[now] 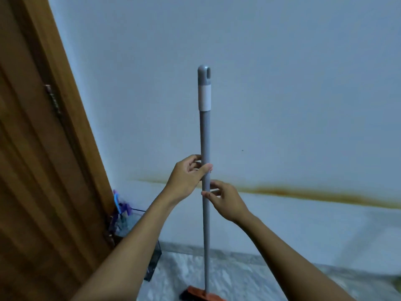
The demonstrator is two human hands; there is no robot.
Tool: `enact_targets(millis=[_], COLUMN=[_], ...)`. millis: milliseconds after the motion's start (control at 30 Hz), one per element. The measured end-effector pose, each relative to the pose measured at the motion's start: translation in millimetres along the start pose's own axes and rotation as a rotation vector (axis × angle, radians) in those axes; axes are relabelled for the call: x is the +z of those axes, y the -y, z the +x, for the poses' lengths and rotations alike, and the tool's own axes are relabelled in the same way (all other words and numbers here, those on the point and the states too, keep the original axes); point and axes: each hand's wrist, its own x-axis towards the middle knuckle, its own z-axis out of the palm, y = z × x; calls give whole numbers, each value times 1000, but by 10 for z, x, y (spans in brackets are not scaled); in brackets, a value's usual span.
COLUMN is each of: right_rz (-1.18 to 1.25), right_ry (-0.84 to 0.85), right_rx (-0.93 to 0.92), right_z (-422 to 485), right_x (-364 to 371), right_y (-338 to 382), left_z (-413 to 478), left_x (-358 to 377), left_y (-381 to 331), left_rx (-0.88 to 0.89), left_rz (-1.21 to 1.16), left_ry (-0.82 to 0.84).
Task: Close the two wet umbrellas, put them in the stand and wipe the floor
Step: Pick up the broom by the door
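Before the pale wall (303, 83), left hand (186, 174) and right hand (225, 200) grip an upright grey orange-headed pole (205, 137).

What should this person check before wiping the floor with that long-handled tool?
1. Left hand grips the grey handle: ok.
2. Right hand holds it just below: ok.
3. Handle upright, orange head down at the floor: ok.
4. Both umbrellas in the stand by the door: cannot tell, only purple and blue parts show.
5. Where the floor is wet: cannot tell.
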Motion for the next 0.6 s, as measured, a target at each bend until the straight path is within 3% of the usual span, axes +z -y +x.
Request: enact_targets(millis=[300, 600], right_rz=[-39, 39], right_ry=[-34, 1], right_rx=[81, 199], right_z=[891, 1603], right_x=[-118, -190], right_y=[-967, -2119], left_z=[1190, 2167], left_x=[380, 827], left_y=[755, 1658], left_rx=[-19, -175], left_rz=[111, 138], left_ry=[48, 55])
